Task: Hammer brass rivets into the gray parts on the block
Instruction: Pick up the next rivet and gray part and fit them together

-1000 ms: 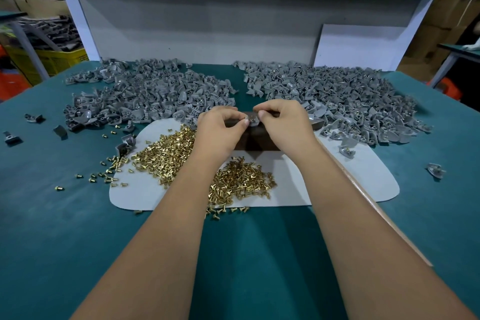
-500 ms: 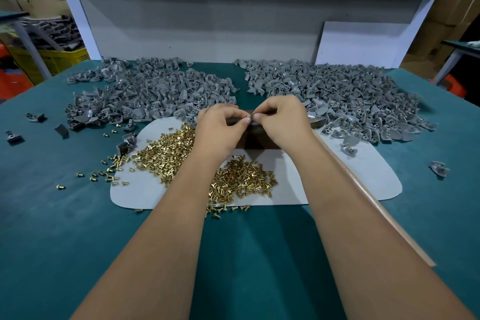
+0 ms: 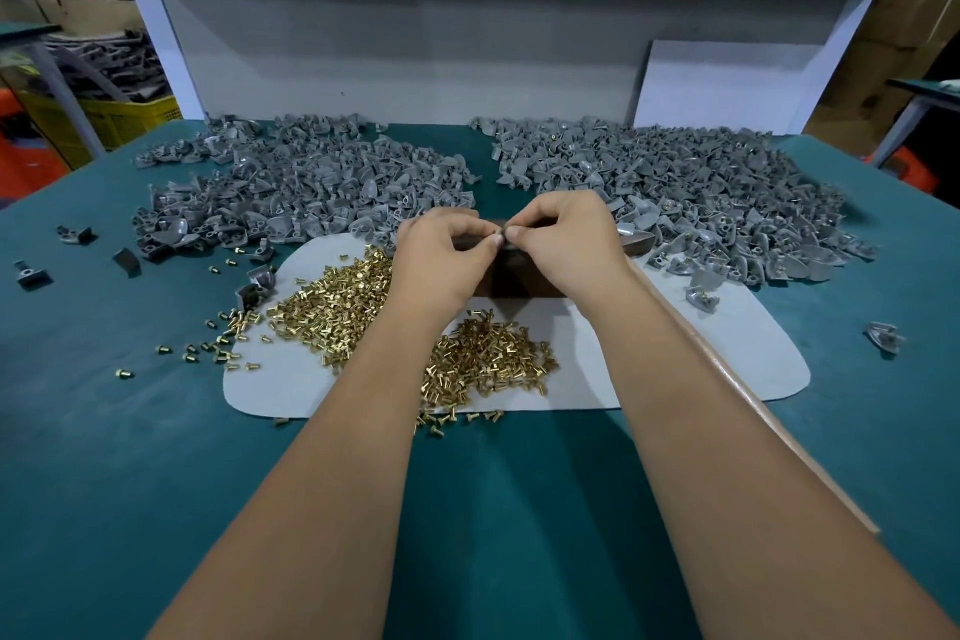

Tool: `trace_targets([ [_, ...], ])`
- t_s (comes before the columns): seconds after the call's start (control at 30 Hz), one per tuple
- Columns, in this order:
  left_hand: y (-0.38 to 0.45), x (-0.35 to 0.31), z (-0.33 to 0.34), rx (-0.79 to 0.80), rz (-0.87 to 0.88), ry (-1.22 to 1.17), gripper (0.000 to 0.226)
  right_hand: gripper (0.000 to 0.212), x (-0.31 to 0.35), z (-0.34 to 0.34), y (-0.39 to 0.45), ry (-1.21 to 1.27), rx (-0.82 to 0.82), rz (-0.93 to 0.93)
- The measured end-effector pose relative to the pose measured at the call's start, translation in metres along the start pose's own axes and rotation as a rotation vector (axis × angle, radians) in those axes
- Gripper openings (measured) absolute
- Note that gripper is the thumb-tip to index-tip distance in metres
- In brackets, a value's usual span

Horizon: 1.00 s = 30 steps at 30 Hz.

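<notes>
Seating a rivet well likely means keeping the gray part flat on the dark block (image 3: 511,278) at frame centre and the rivet upright in its hole before any hammering. The left hand (image 3: 441,257) and right hand (image 3: 563,244) meet fingertip to fingertip above the block, fingers curled tight; what they pinch is too small to tell. Loose rivets (image 3: 337,299) lie just below the left hand, piles of gray parts (image 3: 701,192) above.

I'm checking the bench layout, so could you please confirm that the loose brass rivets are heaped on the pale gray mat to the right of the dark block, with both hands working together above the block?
Not quite: the head view shows the loose brass rivets heaped left of and in front of the dark block, not right. They do lie on the pale gray mat, and the left hand and right hand do meet above the block.
</notes>
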<state>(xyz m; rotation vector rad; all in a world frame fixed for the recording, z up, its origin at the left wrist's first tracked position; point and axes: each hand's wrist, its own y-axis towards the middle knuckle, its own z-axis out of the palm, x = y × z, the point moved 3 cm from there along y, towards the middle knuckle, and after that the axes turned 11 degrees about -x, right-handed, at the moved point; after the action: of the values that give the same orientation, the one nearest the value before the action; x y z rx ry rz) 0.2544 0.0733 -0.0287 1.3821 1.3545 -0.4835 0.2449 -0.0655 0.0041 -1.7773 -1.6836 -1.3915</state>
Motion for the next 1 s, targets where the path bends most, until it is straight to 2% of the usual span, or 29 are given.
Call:
trace_targets([
  [0.17, -0.001, 0.001, -0.001, 0.000, -0.021, -0.020, 0.009, 0.026, 0.003, 0.002, 0.003, -0.117, -0.011, 0.003],
  [0.33, 0.000, 0.000, 0.000, 0.005, -0.022, -0.006, 0.007, 0.020, 0.010, 0.004, 0.002, -0.308, -0.018, -0.099],
  [0.47, -0.002, -0.003, 0.000, 0.008, 0.007, 0.039, 0.011, 0.014, 0.019, 0.007, 0.004, -0.511, 0.060, -0.181],
  [0.57, -0.003, -0.005, 0.000, 0.006, 0.033, 0.059, 0.013, 0.010, 0.022, 0.009, 0.008, -0.547, 0.176, -0.117],
  [0.63, -0.003, -0.004, -0.001, 0.001, 0.033, 0.058, 0.013, 0.012, 0.019, 0.009, 0.006, -0.522, 0.154, -0.123],
  [0.73, -0.003, -0.004, 0.000, -0.006, 0.010, 0.043, 0.012, 0.014, 0.012, 0.003, -0.004, -0.343, 0.026, -0.162],
  [0.9, -0.004, -0.003, 0.000, -0.003, -0.008, 0.028, 0.013, 0.015, 0.005, -0.001, -0.004, -0.235, 0.068, -0.185],
  [1.0, -0.003, -0.003, 0.000, 0.001, -0.022, 0.016, 0.012, 0.023, 0.002, -0.006, -0.002, -0.117, 0.045, -0.131],
])
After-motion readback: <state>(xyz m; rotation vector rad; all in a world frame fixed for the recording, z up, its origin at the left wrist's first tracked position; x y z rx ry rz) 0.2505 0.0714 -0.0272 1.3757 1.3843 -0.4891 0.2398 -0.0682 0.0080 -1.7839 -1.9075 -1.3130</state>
